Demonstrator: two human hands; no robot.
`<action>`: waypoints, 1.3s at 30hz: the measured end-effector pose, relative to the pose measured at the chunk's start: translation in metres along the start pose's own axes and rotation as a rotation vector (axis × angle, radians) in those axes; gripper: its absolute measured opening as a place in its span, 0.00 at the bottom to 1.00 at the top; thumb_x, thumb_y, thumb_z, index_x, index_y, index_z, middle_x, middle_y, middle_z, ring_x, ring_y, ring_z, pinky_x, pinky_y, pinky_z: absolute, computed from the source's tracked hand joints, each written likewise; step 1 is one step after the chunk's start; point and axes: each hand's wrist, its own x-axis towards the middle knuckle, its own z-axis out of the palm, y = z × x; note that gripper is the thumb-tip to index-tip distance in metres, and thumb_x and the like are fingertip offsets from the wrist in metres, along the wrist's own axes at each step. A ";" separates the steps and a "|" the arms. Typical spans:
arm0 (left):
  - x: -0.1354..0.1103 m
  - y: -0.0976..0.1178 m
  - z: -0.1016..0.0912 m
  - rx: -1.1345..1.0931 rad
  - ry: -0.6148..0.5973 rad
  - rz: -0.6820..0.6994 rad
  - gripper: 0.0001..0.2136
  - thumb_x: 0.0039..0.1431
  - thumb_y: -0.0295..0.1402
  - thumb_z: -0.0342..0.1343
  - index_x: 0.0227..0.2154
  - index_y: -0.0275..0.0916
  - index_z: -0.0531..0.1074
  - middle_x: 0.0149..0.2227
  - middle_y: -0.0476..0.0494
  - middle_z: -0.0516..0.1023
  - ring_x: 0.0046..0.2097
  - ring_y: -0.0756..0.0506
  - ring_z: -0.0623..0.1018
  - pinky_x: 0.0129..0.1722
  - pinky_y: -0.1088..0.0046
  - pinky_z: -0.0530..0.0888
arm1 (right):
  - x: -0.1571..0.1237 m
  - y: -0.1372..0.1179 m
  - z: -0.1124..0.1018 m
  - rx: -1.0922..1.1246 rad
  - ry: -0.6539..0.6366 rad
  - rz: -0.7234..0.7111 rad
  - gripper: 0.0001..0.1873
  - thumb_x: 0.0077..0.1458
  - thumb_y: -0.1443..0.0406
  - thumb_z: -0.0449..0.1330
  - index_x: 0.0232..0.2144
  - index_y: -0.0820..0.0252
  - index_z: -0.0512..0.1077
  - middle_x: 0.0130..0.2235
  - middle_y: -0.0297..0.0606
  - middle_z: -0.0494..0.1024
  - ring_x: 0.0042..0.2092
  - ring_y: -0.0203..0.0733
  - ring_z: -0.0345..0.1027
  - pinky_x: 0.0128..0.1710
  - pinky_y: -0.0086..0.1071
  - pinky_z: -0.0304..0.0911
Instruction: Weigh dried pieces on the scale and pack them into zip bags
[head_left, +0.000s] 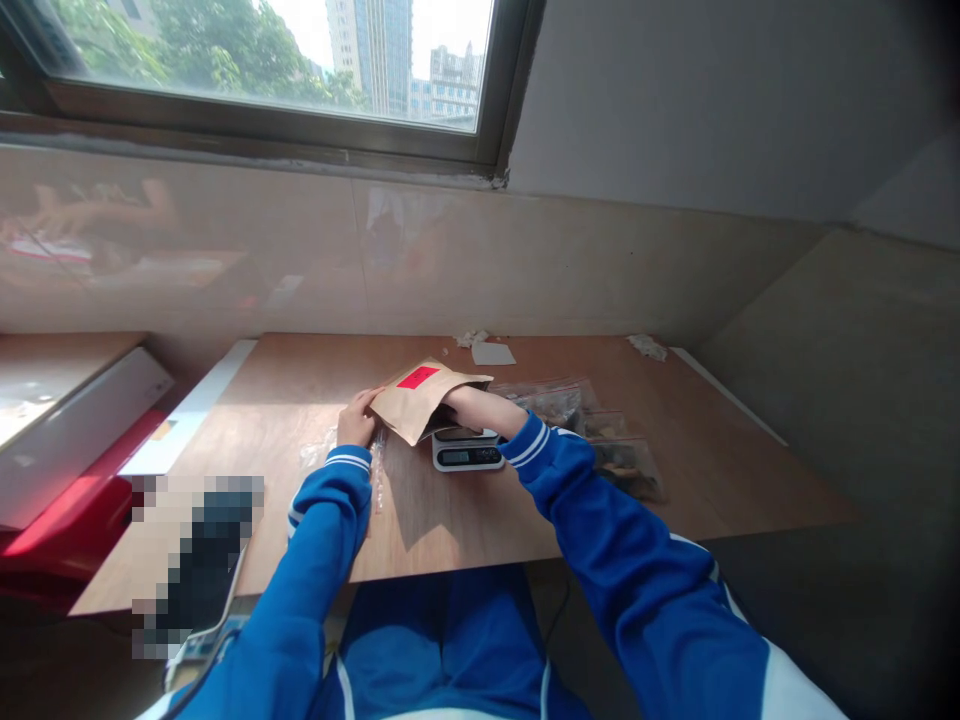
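Observation:
A brown kraft paper bag (409, 405) with a red label (418, 377) lies tilted on its side, its mouth facing right. My left hand (357, 419) grips the bag's closed end at the left. Through the mouth reaches my right hand (466, 404); its fingers are hidden inside, so what they hold does not show. Under the bag's mouth and my right wrist stands a small white digital scale (469, 458), its display facing me. Clear plastic wrap (319, 450) lies beside my left hand.
Clear zip bags with dark contents (626, 468) lie right of the scale, partly behind my right sleeve. A white paper piece (493, 353) and crumpled scraps (647, 347) sit along the wooden table's (720, 480) back. A blurred dark object (210, 560) is at the left edge.

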 end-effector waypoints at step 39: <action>-0.001 -0.016 0.005 0.147 0.004 -0.032 0.18 0.51 0.31 0.55 0.46 0.41 0.76 0.48 0.42 0.77 0.47 0.40 0.77 0.52 0.65 0.72 | -0.179 0.070 0.039 0.066 0.782 0.572 0.14 0.53 0.67 0.49 0.28 0.59 0.75 0.33 0.41 0.76 0.36 0.45 0.69 0.38 0.38 0.66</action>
